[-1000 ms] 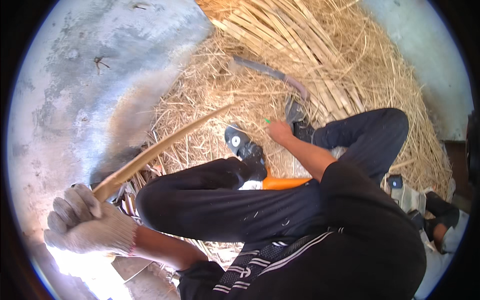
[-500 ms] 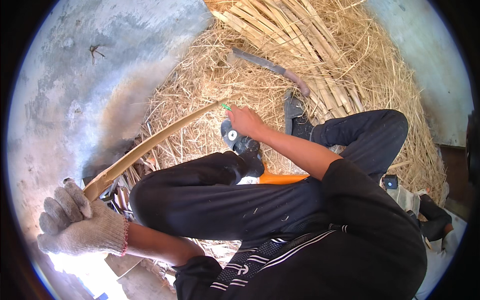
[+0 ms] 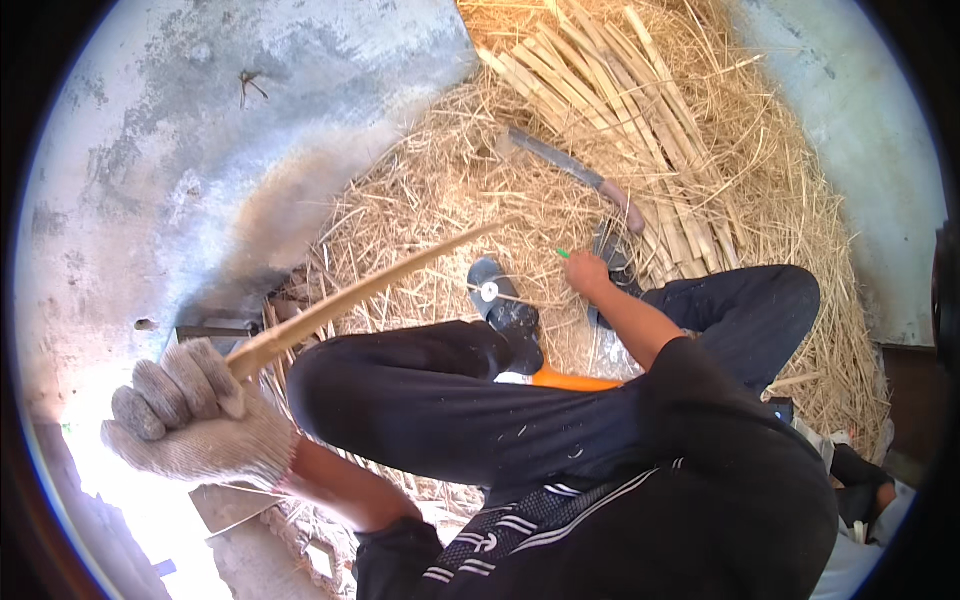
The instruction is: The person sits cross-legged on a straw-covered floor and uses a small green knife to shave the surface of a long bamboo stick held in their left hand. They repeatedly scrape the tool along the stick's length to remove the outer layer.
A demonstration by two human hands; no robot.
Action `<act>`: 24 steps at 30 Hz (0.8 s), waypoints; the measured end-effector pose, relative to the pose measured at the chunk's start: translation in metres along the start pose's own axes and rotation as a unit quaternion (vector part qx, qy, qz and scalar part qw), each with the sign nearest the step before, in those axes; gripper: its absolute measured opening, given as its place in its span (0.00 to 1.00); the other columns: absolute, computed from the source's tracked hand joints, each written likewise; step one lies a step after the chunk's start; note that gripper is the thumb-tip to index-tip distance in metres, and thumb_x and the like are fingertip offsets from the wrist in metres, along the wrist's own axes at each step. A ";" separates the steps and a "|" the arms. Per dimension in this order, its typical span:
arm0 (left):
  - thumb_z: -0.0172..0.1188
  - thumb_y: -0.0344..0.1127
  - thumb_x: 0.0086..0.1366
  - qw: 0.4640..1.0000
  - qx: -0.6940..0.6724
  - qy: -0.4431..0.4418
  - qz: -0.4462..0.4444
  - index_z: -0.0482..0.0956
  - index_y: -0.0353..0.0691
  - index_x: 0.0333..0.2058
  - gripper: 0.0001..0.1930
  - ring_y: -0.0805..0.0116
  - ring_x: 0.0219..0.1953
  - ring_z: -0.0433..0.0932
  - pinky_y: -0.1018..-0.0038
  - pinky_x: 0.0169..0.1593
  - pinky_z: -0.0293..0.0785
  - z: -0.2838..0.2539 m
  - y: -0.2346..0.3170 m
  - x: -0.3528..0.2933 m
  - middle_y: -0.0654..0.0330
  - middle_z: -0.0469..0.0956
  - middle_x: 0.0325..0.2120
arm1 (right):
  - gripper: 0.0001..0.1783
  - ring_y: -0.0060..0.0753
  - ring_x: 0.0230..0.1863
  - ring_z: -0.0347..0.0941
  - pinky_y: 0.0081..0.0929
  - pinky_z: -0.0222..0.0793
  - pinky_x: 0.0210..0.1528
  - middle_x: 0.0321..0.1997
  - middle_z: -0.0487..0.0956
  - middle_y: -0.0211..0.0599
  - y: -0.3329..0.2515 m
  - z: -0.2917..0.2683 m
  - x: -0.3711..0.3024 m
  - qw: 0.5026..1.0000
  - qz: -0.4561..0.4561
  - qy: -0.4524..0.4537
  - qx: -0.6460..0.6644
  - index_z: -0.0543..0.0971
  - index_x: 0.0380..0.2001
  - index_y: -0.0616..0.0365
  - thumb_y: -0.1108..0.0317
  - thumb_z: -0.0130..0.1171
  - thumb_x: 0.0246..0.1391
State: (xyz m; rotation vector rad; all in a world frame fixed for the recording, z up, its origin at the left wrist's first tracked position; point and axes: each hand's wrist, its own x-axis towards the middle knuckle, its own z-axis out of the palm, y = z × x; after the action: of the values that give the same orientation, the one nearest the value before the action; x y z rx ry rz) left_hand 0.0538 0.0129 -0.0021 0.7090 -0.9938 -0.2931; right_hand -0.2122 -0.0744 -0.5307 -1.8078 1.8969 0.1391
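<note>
Grey-white knit makes up the glove (image 3: 245, 435) on the person's left hand (image 3: 195, 405), which sits toward 8 o'clock. Its fingers are curled tight around the near end of a long, pale bamboo strip (image 3: 360, 292). This strip slants up out of the fist, passes above the bent left knee, and points toward 2 o'clock, its far tip ending over the shavings just above the middle of the view.

Right of the middle, between 2 and 3 o'clock, the bare right hand (image 3: 588, 272) is closed on a small green thing (image 3: 562, 254). Only a short green tip shows past the fingers, pointing toward 10 o'clock; the rest is hidden, so its kind cannot be told. That hand and the strip's tip are apart, with loose shavings (image 3: 410, 195) between them.

At 1 o'clock a curved knife (image 3: 560, 160) lies on the shavings, its grey blade toward 11 o'clock and its brown handle toward 4 o'clock. Just beyond it, also at 1 o'clock, is a stack of split bamboo lengths (image 3: 610, 100), lying roughly side by side.

2 dark shoes show: the left shoe (image 3: 487, 278) near the middle, the right shoe (image 3: 608, 245) at 2 o'clock, partly behind the right hand. Something orange (image 3: 575, 381) peeks out between the legs toward 4 o'clock. A mottled grey wall (image 3: 330, 60) rises from 9 to 11 o'clock. At 4 o'clock, near the rim, part of another person's arm (image 3: 885, 495) is visible.
</note>
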 end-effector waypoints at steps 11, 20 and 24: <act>0.38 0.42 0.70 0.999 0.003 0.027 -0.032 0.50 0.54 0.13 0.23 0.81 0.09 0.42 0.83 0.08 0.43 0.020 -0.002 -0.004 0.72 0.46 0.08 | 0.17 0.55 0.40 0.79 0.48 0.74 0.42 0.35 0.80 0.57 -0.099 -0.250 -0.119 0.976 -0.197 -0.054 0.080 0.76 0.44 0.65 0.63 0.45 0.63; 0.36 0.48 0.72 0.999 0.014 0.014 -0.050 0.52 0.53 0.13 0.25 0.81 0.09 0.45 0.82 0.09 0.47 0.033 0.015 -0.027 0.71 0.48 0.08 | 0.12 0.63 0.19 0.71 0.52 0.66 0.23 0.15 0.72 0.55 -0.155 -0.236 -0.207 0.882 -0.343 0.133 0.296 0.68 0.41 0.61 0.62 0.48 0.65; 0.36 0.51 0.73 0.996 0.073 0.048 0.033 0.51 0.53 0.12 0.27 0.80 0.09 0.47 0.83 0.09 0.48 0.047 0.007 -0.033 0.72 0.48 0.08 | 0.13 0.61 0.18 0.71 0.50 0.65 0.20 0.14 0.73 0.54 -0.161 -0.221 -0.180 0.909 -0.299 0.174 0.235 0.69 0.40 0.62 0.61 0.48 0.65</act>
State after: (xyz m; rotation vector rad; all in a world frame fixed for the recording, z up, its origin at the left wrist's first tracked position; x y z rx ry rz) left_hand -0.0034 0.0166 -0.0026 0.8141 -0.9521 -0.1271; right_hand -0.1256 -0.0197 -0.2198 -2.0421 1.3195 -0.8299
